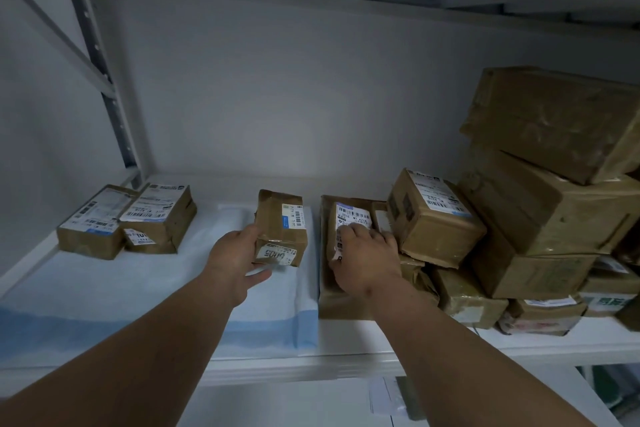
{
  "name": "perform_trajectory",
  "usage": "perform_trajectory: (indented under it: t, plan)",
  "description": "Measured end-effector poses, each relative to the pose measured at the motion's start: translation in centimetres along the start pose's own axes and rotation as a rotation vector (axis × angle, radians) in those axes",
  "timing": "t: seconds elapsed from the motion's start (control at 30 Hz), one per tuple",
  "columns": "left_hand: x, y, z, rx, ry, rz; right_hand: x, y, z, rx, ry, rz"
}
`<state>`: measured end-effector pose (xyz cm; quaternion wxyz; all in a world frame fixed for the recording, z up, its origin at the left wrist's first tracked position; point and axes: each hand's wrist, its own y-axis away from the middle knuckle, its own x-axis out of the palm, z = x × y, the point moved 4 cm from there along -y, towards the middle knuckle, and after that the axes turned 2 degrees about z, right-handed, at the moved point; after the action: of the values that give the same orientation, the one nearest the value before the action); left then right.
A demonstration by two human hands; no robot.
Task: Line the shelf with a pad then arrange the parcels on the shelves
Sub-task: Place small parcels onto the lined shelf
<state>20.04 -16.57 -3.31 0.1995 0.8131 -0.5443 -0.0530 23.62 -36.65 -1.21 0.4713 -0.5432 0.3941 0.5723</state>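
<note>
Left hand (231,255): your fingers grip the small parcel (281,227) by its left side, thumb free below it.
Small parcel: on the pad (173,281), near its right edge.
Right hand (363,258): fingers curled over the flat parcel (337,291), pressing on its label.
Flat parcel: on the bare shelf (398,340), just right of the pad, touching the stack (540,218).
Two parcels (124,222): touching, far left of the pad.
</note>
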Motion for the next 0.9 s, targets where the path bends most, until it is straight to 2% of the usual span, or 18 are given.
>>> perform_trajectory:
  t: [0.17, 0.33, 0.47, 0.67, 0.8, 0.9]
  plan:
    - [-0.2, -0.1, -0.1, -0.008, 0.020, 0.004, -1.2, 0.0, 0.3, 0.025, -0.132, -0.140]
    - [0.0, -0.1, 0.0, -0.022, 0.033, 0.016, -0.6, 0.0, 1.7, -0.122, -0.278, -0.126]
    - [-0.1, -0.2, 0.1, -0.021, 0.026, 0.017, -0.4, -0.5, 1.3, 0.047, -0.297, -0.159]
    - [-0.8, 0.0, 0.0, -0.008, 0.034, 0.001, 1.3, -1.8, 1.3, 0.193, -0.294, -0.001]
    - [-1.7, -0.4, -0.3, 0.003, 0.047, -0.025, 0.9, -1.9, 1.2, 0.238, -0.439, -0.104]
    - [-2.9, -0.9, -0.5, 0.007, 0.059, -0.059, -0.1, -2.1, 2.1, 0.160, -0.581, -0.215]
